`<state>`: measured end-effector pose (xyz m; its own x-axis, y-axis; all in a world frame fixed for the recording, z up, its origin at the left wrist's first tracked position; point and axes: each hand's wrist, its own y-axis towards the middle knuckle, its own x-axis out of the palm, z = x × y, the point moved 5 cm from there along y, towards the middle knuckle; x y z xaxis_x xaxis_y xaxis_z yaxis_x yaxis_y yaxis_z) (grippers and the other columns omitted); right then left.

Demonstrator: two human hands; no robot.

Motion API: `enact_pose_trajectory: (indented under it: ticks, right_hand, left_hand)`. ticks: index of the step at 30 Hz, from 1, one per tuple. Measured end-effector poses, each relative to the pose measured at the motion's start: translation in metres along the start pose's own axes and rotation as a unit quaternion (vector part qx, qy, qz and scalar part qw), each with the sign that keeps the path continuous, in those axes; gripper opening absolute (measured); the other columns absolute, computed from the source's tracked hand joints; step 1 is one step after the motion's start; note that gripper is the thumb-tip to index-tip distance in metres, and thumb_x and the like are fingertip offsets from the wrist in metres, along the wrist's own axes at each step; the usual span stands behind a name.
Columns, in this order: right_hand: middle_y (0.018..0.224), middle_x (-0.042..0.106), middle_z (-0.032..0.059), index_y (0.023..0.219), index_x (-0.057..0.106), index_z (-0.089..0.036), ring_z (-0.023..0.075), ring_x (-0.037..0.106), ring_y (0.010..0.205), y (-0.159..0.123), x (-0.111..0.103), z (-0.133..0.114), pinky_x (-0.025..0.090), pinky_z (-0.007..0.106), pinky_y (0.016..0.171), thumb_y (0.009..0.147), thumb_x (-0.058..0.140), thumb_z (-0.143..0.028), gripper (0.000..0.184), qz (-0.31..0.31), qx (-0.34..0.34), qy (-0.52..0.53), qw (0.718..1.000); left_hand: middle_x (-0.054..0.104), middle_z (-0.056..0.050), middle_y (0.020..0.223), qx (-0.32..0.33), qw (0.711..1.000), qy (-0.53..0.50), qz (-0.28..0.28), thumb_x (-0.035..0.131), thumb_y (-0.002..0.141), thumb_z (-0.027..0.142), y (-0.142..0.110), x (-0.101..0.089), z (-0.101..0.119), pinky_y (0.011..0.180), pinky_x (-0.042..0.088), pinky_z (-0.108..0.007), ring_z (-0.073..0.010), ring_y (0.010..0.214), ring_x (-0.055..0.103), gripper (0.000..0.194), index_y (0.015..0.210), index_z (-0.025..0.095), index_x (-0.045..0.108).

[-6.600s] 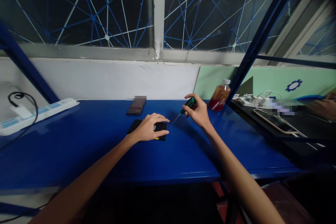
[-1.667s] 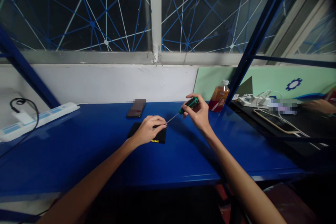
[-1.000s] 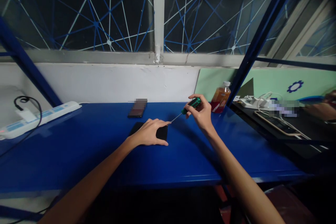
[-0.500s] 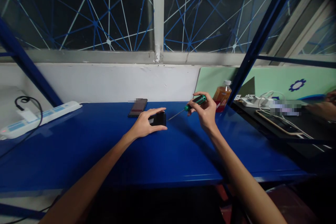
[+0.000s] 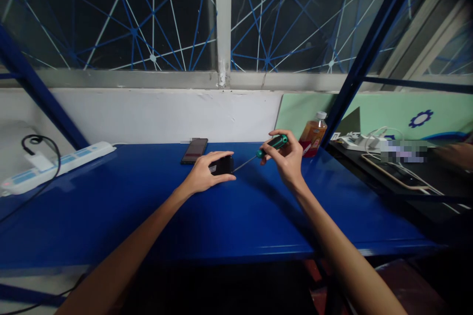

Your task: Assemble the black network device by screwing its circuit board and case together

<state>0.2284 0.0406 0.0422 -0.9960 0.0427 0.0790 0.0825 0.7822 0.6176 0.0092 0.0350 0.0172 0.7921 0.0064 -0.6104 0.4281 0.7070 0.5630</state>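
My left hand [image 5: 202, 173] grips a black flat rectangular device [image 5: 223, 165] by two opposite edges, thumb on the near edge and fingers on the far one. A small grey label shows on the device, and its left part is hidden under my palm. My right hand [image 5: 287, 156] holds a green-and-black screwdriver [image 5: 276, 142] by its handle. The thin shaft slants down to the left, and its tip is at the right end of the device. Whether the tip touches it or sits in something there, I cannot tell.
A dark phone [image 5: 194, 150] lies on the blue table [image 5: 236, 221] behind my left hand. An orange-red drink bottle [image 5: 313, 135] stands at back right, a white power strip [image 5: 55, 170] at left. On the neighbouring black table lie a phone [image 5: 393, 173] and cables; a person's blurred hand [image 5: 456, 155] is beyond.
My left hand, earlier spread over the device, now pinches its edges, slightly farther back, and the labelled face shows. The screwdriver has shifted right, then slightly back left toward the device's end.
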Motion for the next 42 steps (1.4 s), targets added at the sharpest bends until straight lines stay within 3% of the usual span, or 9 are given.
enact_pose_trajectory:
  ticks: [7, 11, 17, 23, 26, 30, 37, 42]
  right_hand:
    - [0.060, 0.063, -0.0042, 0.107, 0.052, -0.022, 0.0152, 0.062, 0.041, -0.001, -0.001, -0.005, 0.048, 0.025, 0.038, 0.072, 0.075, -0.036, 0.044, 0.009, -0.008, -0.048, 0.999]
    - [0.054, 0.057, -0.0065, 0.107, 0.053, -0.021, 0.0125, 0.057, 0.038, -0.002, -0.002, -0.004, 0.047, 0.024, 0.039, 0.079, 0.069, -0.040, 0.038, 0.022, -0.011, -0.060, 0.998]
    - [0.078, 0.064, 0.0004, 0.107, 0.049, -0.022, 0.0134, 0.062, 0.046, 0.001, -0.002, 0.002, 0.050, 0.028, 0.041, 0.085, 0.058, -0.036, 0.028, -0.023, -0.002, 0.037, 0.999]
    - [0.058, 0.052, -0.0067, 0.104, 0.054, -0.022, 0.0103, 0.055, 0.037, -0.001, -0.005, -0.001, 0.044, 0.024, 0.037, 0.081, 0.067, -0.037, 0.030, 0.047, -0.017, -0.058, 0.997]
    - [0.067, 0.059, -0.0036, 0.111, 0.050, -0.023, 0.0105, 0.057, 0.042, -0.001, -0.002, 0.002, 0.048, 0.025, 0.041, 0.087, 0.059, -0.040, 0.030, 0.017, -0.010, -0.028, 0.999]
    - [0.086, 0.064, 0.0010, 0.113, 0.046, -0.024, 0.0121, 0.062, 0.050, -0.001, 0.001, 0.005, 0.051, 0.026, 0.043, 0.084, 0.059, -0.038, 0.035, -0.018, 0.002, 0.025, 1.000]
    - [0.054, 0.050, -0.0078, 0.099, 0.055, -0.021, 0.0092, 0.052, 0.036, -0.001, -0.004, 0.000, 0.042, 0.023, 0.036, 0.080, 0.069, -0.038, 0.029, 0.045, -0.015, -0.059, 0.997]
    - [0.074, 0.063, -0.0006, 0.105, 0.049, -0.022, 0.0123, 0.061, 0.047, 0.001, -0.001, 0.003, 0.047, 0.025, 0.040, 0.085, 0.060, -0.039, 0.029, -0.017, 0.000, 0.013, 1.000]
  left_hand:
    - [0.064, -0.008, 0.125, -0.003, 1.000, 0.002, 0.012, 0.078, 0.074, 0.041, 0.000, -0.002, 0.001, 0.105, 0.043, -0.047, -0.0265, 0.118, 0.057, 0.055, 0.123, 0.024, 0.061]
    - [0.065, -0.009, 0.123, -0.002, 1.000, 0.003, 0.023, 0.078, 0.073, 0.041, 0.000, -0.003, 0.002, 0.104, 0.044, -0.047, -0.0264, 0.116, 0.059, 0.054, 0.121, 0.023, 0.062]
    - [0.066, -0.009, 0.122, 0.002, 0.999, 0.007, 0.033, 0.077, 0.074, 0.041, 0.001, -0.004, 0.001, 0.103, 0.044, -0.048, -0.0267, 0.115, 0.059, 0.051, 0.120, 0.024, 0.063]
    - [0.066, -0.009, 0.122, 0.000, 0.999, 0.014, 0.036, 0.078, 0.074, 0.041, 0.000, -0.003, 0.002, 0.103, 0.044, -0.048, -0.0263, 0.115, 0.059, 0.051, 0.120, 0.024, 0.063]
    - [0.066, -0.009, 0.121, 0.001, 0.999, 0.016, 0.040, 0.078, 0.073, 0.040, 0.000, -0.003, 0.000, 0.103, 0.045, -0.047, -0.0260, 0.114, 0.060, 0.051, 0.119, 0.023, 0.063]
    - [0.066, -0.008, 0.121, 0.002, 0.999, 0.020, 0.044, 0.079, 0.073, 0.040, 0.001, -0.003, -0.001, 0.103, 0.045, -0.046, -0.0257, 0.114, 0.060, 0.052, 0.119, 0.023, 0.063]
    - [0.067, -0.008, 0.121, -0.003, 0.999, 0.021, 0.039, 0.078, 0.073, 0.040, 0.000, -0.004, 0.001, 0.103, 0.045, -0.046, -0.0259, 0.114, 0.060, 0.051, 0.119, 0.024, 0.063]
    - [0.067, -0.009, 0.120, 0.002, 0.999, 0.026, 0.042, 0.078, 0.073, 0.041, 0.000, -0.004, 0.001, 0.102, 0.045, -0.047, -0.0259, 0.114, 0.061, 0.050, 0.118, 0.023, 0.064]
